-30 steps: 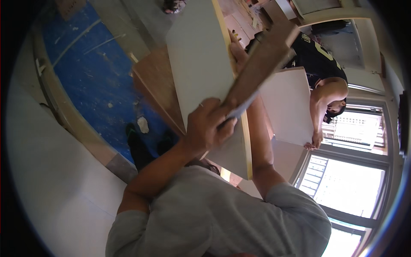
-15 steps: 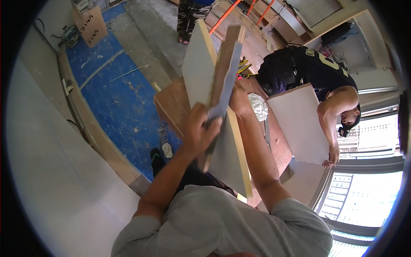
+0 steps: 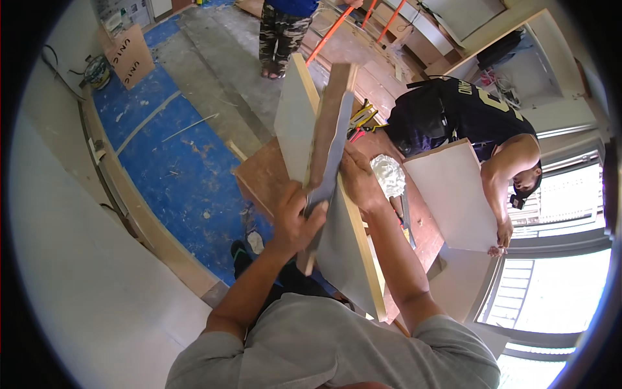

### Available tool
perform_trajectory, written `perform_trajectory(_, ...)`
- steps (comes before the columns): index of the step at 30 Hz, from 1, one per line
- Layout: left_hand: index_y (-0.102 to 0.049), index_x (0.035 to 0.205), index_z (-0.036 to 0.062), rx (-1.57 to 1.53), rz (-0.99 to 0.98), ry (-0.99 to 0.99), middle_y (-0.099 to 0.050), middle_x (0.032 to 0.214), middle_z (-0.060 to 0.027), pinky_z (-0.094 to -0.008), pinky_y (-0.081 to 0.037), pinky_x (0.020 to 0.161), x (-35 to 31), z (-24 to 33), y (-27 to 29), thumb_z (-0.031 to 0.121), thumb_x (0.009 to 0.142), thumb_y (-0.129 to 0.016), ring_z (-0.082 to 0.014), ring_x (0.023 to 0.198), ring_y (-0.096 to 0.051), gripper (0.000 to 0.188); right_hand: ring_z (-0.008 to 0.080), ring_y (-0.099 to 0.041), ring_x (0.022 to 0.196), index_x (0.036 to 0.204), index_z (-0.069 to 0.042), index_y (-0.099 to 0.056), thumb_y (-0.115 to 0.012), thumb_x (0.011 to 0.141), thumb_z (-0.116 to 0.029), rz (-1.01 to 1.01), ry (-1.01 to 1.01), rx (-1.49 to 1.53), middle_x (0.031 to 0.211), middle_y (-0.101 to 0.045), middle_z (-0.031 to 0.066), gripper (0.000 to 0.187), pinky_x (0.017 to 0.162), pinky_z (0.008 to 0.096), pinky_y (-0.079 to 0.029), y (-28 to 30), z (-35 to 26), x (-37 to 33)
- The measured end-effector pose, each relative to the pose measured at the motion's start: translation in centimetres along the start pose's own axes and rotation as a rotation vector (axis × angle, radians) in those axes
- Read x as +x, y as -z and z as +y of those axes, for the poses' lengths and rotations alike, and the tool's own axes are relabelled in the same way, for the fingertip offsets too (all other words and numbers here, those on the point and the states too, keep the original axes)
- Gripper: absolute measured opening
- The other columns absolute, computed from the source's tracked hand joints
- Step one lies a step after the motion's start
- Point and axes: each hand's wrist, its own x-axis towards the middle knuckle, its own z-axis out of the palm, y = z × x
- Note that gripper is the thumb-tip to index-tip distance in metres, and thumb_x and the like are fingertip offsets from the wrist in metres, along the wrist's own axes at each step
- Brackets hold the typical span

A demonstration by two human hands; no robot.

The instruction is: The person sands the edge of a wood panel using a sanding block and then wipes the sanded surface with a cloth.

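My left hand (image 3: pixel 295 220) grips a narrow wooden strip (image 3: pixel 329 129) with a grey face and a rough brown edge, thumb on the near side. The strip is tilted and lies against a white panel (image 3: pixel 296 123) with pale wooden edges, which stands on its edge before me. My right hand (image 3: pixel 361 181) is closed at the panel's edge, just behind the strip; its fingertips are partly hidden. Beyond it, yellow- and red-handled hand tools (image 3: pixel 361 122) and a crumpled white bundle (image 3: pixel 387 176) lie on a brown board surface.
A co-worker in a black shirt (image 3: pixel 479 117) bends over another white panel (image 3: pixel 447 194) at right. Another person in camouflage trousers (image 3: pixel 282 39) stands at the back near orange poles (image 3: pixel 334 32). Blue floor covering (image 3: pixel 175 168) extends at left beside a pale wall (image 3: pixel 84 253).
The strip, the white panel and both my hands have come slightly down and left in view. The bundle and the tools behind show more fully. The co-worker at right has hardly moved.
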Motion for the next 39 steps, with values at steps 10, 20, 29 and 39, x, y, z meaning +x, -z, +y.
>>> perform_trajectory(10, -0.073, 0.110, 0.0020, -0.240, 0.212, 0.204, -0.073, 0.094, -0.0074, -0.0360, -0.053, 0.078, 23.7, -16.9, 2.0, 0.023, 0.095, -0.071, -0.0201, 0.084, -0.068, 0.026, 0.0209, -0.040, 0.149, 0.166, 0.002, -0.026, -0.045, 0.114, -0.020, 0.002, -0.052, -0.244, 0.161, -0.046, 0.0155, 0.060, 0.123, 0.0332, -0.030, -1.1, -3.6, -0.1)
perform_trajectory(20, -0.062, 0.128, 0.0005, -0.751, 0.257, 0.374, -0.068, 0.118, -0.0093, -0.0351, -0.053, 0.091, 9.0, -9.5, 1.9, 0.015, 0.101, -0.066, -0.0193, 0.104, -0.065, 0.031, 0.0272, -0.063, 0.122, 0.165, -0.002, -0.031, -0.061, 0.102, -0.010, 0.035, -0.265, -0.341, 0.159, -0.048, 0.0221, 0.070, 0.107, 0.0390, -0.046, -4.7, -5.0, -18.7)
perform_trajectory(29, -0.069, 0.117, 0.0023, -0.502, 0.091, 0.249, -0.073, 0.107, -0.0030, -0.0320, -0.051, 0.088, 4.7, -6.6, -2.5, 0.020, 0.098, -0.072, -0.0138, 0.097, -0.064, 0.026, 0.0263, -0.022, 0.161, 0.168, -0.002, -0.023, -0.055, 0.106, -0.009, 0.116, -0.071, -0.284, 0.173, -0.028, 0.0163, 0.069, 0.129, 0.0369, -0.017, -3.7, -4.9, -22.7)
perform_trajectory(39, -0.068, 0.121, 0.0010, -0.101, -0.217, 0.012, -0.068, 0.100, -0.0087, -0.0328, -0.053, 0.072, -15.9, 8.4, -1.8, 0.022, 0.095, -0.076, -0.0139, 0.082, -0.064, 0.034, 0.0221, -0.033, 0.154, 0.167, 0.001, -0.024, -0.042, 0.112, -0.028, 0.032, 0.044, 0.194, 0.169, -0.035, 0.0157, 0.064, 0.126, 0.0355, -0.025, -2.2, -0.1, -22.5)
